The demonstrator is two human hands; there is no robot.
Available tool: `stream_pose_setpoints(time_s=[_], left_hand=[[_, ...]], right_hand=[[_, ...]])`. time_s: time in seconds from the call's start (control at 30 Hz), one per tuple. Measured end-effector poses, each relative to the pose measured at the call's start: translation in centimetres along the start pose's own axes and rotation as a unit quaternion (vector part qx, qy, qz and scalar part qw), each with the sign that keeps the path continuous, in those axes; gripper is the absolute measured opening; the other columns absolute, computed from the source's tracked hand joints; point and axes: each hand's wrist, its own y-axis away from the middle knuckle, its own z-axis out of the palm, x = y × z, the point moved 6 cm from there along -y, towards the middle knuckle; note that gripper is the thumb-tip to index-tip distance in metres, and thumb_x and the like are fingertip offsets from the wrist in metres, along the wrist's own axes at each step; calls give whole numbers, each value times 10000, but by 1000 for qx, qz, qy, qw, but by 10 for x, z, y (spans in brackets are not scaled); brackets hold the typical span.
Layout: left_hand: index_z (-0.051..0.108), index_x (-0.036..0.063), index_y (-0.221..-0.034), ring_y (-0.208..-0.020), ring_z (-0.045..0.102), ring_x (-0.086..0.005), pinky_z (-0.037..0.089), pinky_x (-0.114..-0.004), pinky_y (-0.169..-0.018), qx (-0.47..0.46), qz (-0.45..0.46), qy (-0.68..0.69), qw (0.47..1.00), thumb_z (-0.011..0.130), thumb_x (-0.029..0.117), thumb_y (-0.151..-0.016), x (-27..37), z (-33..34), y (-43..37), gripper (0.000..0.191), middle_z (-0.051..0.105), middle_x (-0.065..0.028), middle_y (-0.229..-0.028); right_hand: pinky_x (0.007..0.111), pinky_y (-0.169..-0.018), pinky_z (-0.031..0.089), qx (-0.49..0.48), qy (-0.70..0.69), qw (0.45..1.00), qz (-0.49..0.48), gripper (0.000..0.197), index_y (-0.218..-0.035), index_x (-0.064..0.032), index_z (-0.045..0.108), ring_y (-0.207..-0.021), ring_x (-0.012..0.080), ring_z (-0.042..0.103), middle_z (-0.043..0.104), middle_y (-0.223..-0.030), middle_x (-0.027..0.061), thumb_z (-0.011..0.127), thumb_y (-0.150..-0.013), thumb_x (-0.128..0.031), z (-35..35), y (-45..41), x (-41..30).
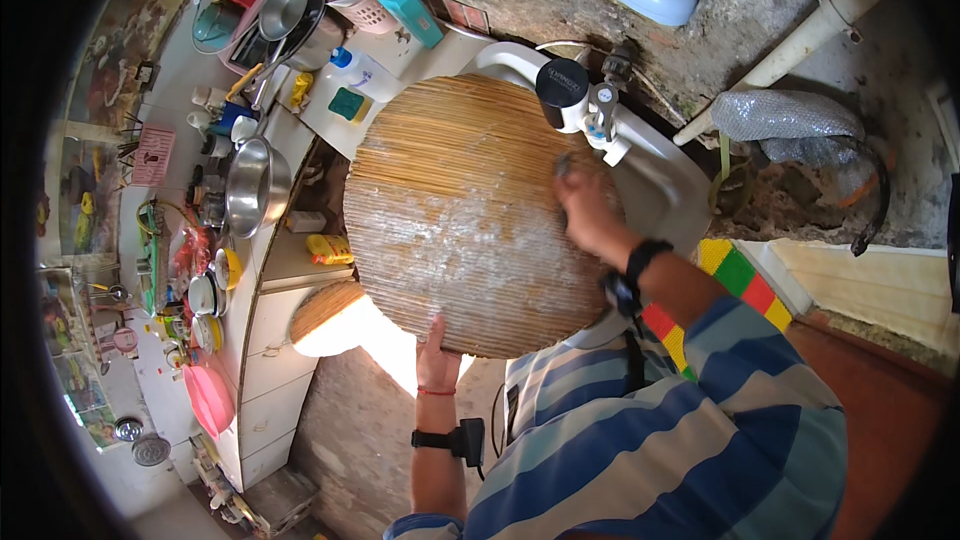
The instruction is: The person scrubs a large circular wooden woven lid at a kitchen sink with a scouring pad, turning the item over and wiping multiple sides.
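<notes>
A large round mat of thin bamboo or reed slats (465, 217) leans over the white sink (667, 187), with whitish, wet-looking suds across its middle and lower part. My left hand (437, 367) grips the mat's near edge, thumb on top and fingers hidden beneath. Against the right part of the mat, my right hand (589, 202) is blurred and closed around a small greyish scrubber (592, 163), mostly covered by the fingers. A white tap with a black round cap (562, 82) stands just beyond the right hand.
On the counter's left lie a green-and-yellow sponge (349, 105), a white bottle with a blue cap (365, 73), a teal pump bottle (411, 11) and a steel bowl (257, 186). A pale pipe (787, 45) slants down the right wall near bubble wrap (787, 116).
</notes>
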Motion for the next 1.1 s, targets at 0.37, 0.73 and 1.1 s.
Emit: stream_pose_setpoints(time_s=[0.37,0.73,1.1], left_hand=[[398,35,-1247,-1082,486,-233,428,-387,-892,-14,-13,10,1000,453,170,-917,0,4,-6,360,491,-84,-1201],[395,62,-1251,-1081,485,-228,448,-394,-880,-32,-7,5,999,479,159,-906,4,12,-3,368,479,-81,-1201],[397,47,-1241,-1068,494,-228,448,-379,-880,-23,-10,28,999,485,124,-901,3,11,-5,360,501,-84,-1175]], right_hand=[[430,-830,397,-5,87,995,58,203,-961,-18,589,-951,345,470,535,-1025,157,488,-788,-50,4,3,26],[410,-828,415,13,29,994,105,345,-1136,-29,521,-920,354,485,497,-1091,186,431,-803,-38,-8,-11,33],[393,-936,366,-79,-20,962,262,384,-1189,-47,476,-1144,353,415,427,-1257,192,478,-810,-108,23,-27,101]])
